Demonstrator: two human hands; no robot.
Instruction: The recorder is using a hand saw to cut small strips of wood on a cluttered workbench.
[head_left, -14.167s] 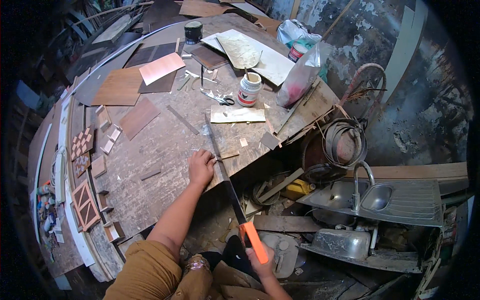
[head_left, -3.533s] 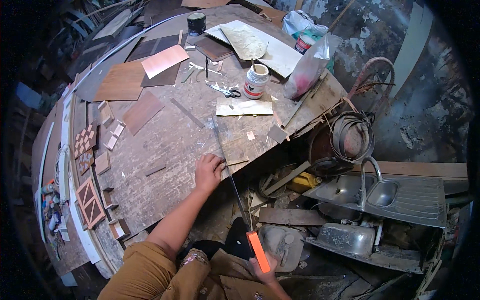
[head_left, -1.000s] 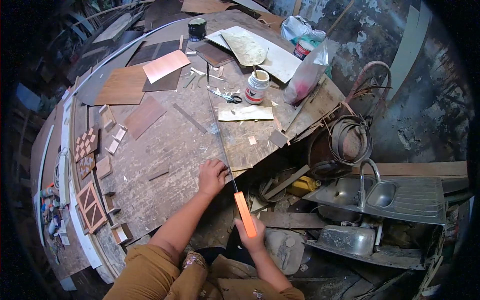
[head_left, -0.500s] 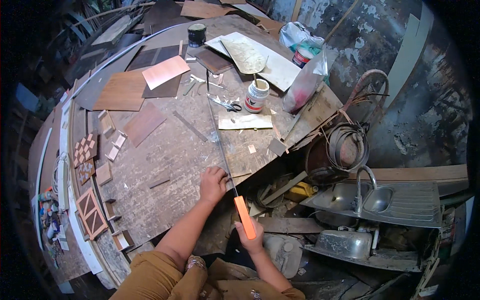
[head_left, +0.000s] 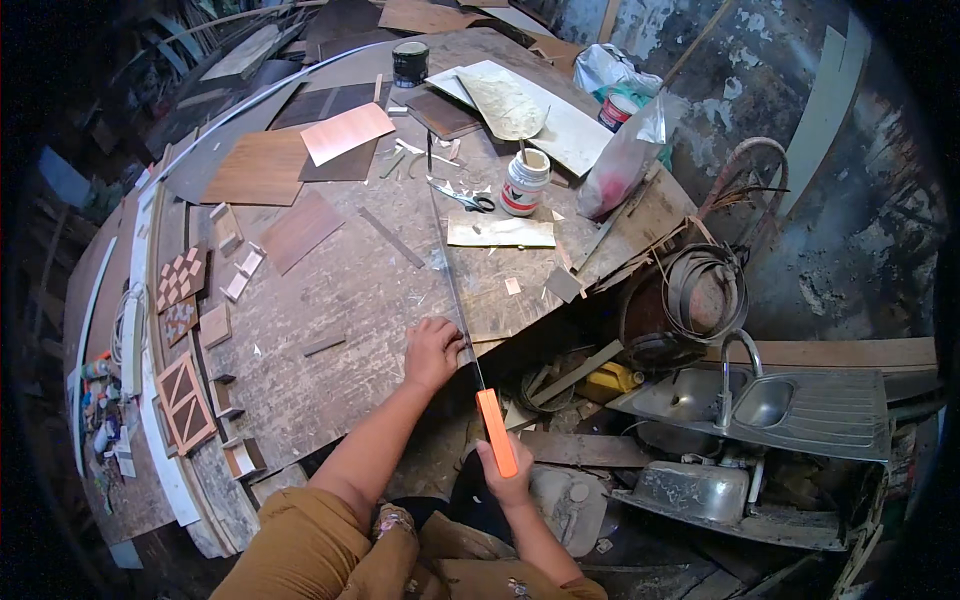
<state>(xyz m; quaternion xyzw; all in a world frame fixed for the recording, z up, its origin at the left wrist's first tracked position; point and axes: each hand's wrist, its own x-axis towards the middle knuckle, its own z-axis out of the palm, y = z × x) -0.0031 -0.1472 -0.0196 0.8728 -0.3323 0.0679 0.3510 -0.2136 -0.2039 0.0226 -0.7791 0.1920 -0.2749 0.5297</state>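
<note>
My right hand (head_left: 507, 478) is wrapped round the orange handle of a handsaw (head_left: 495, 430), off the front edge of the workbench. Its long thin blade points away from me across the bench top, seen nearly edge-on. Close against the left side of the blade, my left hand (head_left: 433, 352) is closed and resting at the bench edge. A thin wooden strip (head_left: 489, 339) lies across there; its end shows right of the blade, and the rest is hidden under the blade and my left fingers.
Beyond the blade are scissors (head_left: 470, 198), an open white jar (head_left: 525, 184) and a pale strip (head_left: 500, 233). Wood sheets (head_left: 255, 168) lie at the far left, small wooden frames (head_left: 185, 403) at the left. Metal sinks (head_left: 690, 490) stand at the lower right.
The whole view has shifted slightly, so the bench sits a little higher and further right. The saw seems drawn back very slightly toward me; both hands keep their hold.
</note>
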